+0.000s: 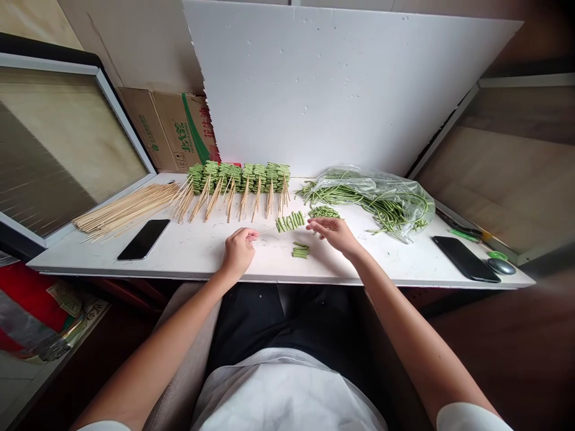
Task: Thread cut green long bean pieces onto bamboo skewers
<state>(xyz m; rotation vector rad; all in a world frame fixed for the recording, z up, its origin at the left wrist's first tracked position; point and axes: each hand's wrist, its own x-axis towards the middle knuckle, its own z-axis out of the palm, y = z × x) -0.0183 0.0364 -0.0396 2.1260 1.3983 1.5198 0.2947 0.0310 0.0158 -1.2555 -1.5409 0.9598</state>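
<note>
My left hand point(239, 251) is closed around the bare end of a thin wooden skewer point(267, 231). Cut green bean pieces point(290, 222) are threaded crosswise along the skewer's other end. My right hand point(333, 233) is at that far end, fingers bent and close together by the last piece; whether they pinch anything is unclear. Just behind the right hand lies a heap of cut bean pieces point(325, 212), partly hidden by it. A few loose pieces point(300, 249) lie on the white table point(265, 266) below the skewer.
Stacked bean skewers point(245, 178) line the back, their sticks pointing forward. Bare skewers point(128, 209) lie left, near a phone point(144, 239). Long beans point(354, 196) spill from a clear plastic bag point(415, 206). Another phone point(466, 258) and scissors point(460, 225) are at right. A white board point(341, 90) stands behind.
</note>
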